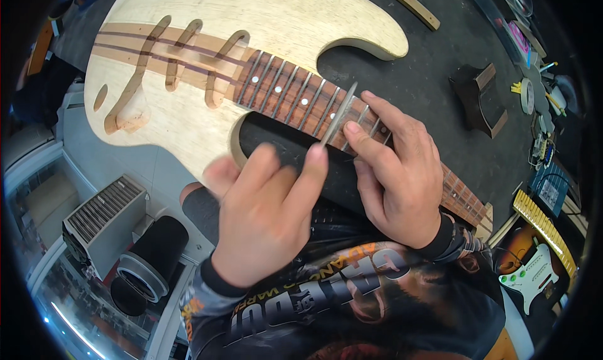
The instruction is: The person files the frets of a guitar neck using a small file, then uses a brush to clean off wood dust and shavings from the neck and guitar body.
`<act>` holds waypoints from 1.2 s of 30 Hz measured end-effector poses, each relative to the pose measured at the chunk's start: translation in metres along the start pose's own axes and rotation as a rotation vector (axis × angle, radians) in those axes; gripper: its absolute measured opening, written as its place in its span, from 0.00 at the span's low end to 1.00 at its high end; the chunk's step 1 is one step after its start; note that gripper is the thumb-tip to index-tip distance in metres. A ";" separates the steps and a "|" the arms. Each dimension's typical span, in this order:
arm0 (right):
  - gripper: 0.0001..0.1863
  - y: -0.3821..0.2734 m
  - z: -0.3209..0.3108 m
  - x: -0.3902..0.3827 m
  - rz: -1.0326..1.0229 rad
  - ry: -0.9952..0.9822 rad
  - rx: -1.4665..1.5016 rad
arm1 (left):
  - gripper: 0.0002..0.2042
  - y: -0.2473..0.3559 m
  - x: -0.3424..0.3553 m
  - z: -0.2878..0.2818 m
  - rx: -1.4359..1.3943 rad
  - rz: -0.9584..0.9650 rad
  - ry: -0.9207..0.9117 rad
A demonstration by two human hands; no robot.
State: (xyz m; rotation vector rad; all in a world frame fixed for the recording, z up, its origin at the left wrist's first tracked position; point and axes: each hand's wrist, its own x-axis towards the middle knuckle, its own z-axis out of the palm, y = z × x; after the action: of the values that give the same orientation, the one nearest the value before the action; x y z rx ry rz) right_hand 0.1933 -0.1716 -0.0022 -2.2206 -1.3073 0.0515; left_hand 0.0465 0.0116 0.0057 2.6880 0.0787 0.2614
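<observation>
An unpainted electric guitar (264,11) with a pale wood body and darker centre strips lies across the black worktop, its neck running down to the right. My left hand (264,215), blurred by motion, grips the end of a slim metal file (340,115). The file lies across the reddish-brown fretboard (292,96), along the frets, near white dot inlays. My right hand (402,171) rests over the neck just right of the file, two fingers stretched and apart on the fretboard. Its lower fingers are partly hidden.
A black neck rest (478,99) with wooden edges stands at right. Tape (526,96) and small tools line the far right edge. A sunburst guitar (527,259) with a white pickguard sits lower right. A ribbed grey box (103,218) and black cylinder (154,259) stand lower left.
</observation>
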 end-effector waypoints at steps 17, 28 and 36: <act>0.32 0.006 0.003 -0.005 -0.012 0.017 -0.031 | 0.29 0.007 -0.024 -0.009 0.027 -0.060 -0.071; 0.32 0.005 0.006 -0.004 -0.027 0.025 -0.029 | 0.27 0.001 -0.013 0.004 0.062 0.034 0.050; 0.31 0.005 0.004 -0.005 -0.011 0.019 -0.037 | 0.28 0.006 -0.045 0.001 0.059 -0.007 0.018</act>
State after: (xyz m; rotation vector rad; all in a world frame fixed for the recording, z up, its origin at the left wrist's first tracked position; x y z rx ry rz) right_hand 0.1941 -0.1759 -0.0089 -2.2390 -1.3206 0.0025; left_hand 0.0031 0.0012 0.0002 2.7439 0.1031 0.2859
